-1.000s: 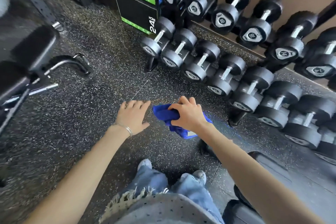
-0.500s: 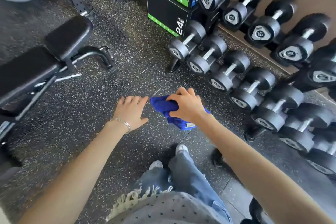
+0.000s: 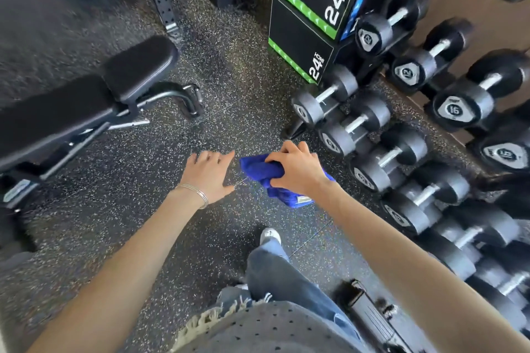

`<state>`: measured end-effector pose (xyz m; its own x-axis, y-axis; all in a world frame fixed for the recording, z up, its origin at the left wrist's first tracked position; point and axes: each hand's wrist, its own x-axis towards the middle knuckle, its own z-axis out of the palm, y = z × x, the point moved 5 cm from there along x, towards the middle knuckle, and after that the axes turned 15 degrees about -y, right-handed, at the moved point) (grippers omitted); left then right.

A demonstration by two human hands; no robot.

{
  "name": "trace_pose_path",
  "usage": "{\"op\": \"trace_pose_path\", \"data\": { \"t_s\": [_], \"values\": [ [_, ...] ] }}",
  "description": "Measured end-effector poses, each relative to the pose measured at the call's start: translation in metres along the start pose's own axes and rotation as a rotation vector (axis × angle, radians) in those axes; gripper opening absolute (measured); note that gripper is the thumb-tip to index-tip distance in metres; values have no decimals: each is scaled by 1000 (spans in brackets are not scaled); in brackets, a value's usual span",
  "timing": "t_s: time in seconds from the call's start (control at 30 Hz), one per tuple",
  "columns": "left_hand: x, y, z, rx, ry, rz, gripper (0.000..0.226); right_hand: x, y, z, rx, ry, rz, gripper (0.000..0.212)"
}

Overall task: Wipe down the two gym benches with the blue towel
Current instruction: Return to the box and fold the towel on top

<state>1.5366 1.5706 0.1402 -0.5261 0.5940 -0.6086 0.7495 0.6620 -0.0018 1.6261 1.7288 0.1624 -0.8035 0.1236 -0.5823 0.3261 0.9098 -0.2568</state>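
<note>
Now: right grip (image 3: 295, 172) closed around bunched blue towel (image 3: 258, 170), held in air above speckled floor (image 3: 114, 195). Left grip (image 3: 210, 173) empty, fingers straight and spread, just beside towel. Bracelet (image 3: 198, 192) on left wrist. Black bench (image 3: 86, 100) at left, well apart from towel. Dumbbells (image 3: 372, 123) racked at right; green-striped boxes (image 3: 309, 8) behind.
</note>
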Motion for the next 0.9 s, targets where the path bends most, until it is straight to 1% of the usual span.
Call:
{"op": "trace_pose_path", "data": {
  "t_s": [0.27, 0.47, 0.57, 0.7, 0.9],
  "values": [
    [53, 13, -41, -45, 3, -50, 82, 49, 38, -56, -50, -21, -50, 45],
    [83, 1, -67, -26, 4, -66, 83, 77, 51, -82, -32, -2, -63, 46],
    [101, -8, -83, -56, 15, -42, 85, 94, 56, -94, -29, 1, -59, 44],
    [130, -29, -103, -52, 19, -26, 86, 123, 56, -111, -25, -11, -37, 44],
    [173, -85, -143, -37, 40, 6, 85, 181, 34, -155, -20, 15, -5, 45]
  ]
}}
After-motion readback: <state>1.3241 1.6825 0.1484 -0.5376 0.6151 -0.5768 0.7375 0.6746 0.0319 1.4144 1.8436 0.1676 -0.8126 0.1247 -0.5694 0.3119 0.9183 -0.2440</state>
